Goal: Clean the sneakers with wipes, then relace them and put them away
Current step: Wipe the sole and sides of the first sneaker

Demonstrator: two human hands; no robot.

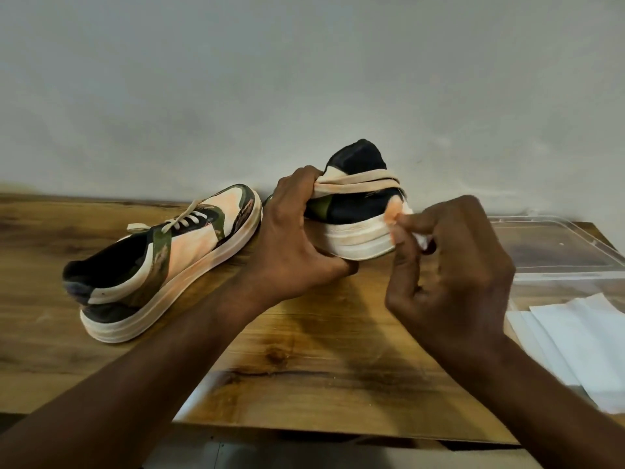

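**Wiping the heel: keep shoe braced, wipe bunched tight**

Head view: left hand [297, 228] is gripping the sneaker [358, 211] at frame centre, fingers curled over collar, thumb under sole, heel facing camera. Right hand [449, 262] is pinching a small wadded wipe [421, 239] w/ fingertips against heel sole edge, center-right. Orange stains there probably need short firm strokes, refolding to a clean face. Second sneaker [162, 262] is lying left-centre on table [304, 350], laced. Spare wipes [575, 340] lower right, clear box [554, 245] just beyond.

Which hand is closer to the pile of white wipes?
The right hand. It pinches a wipe against the sneaker's heel, just left of the wipes. The left hand grips that sneaker's other side, farther away.
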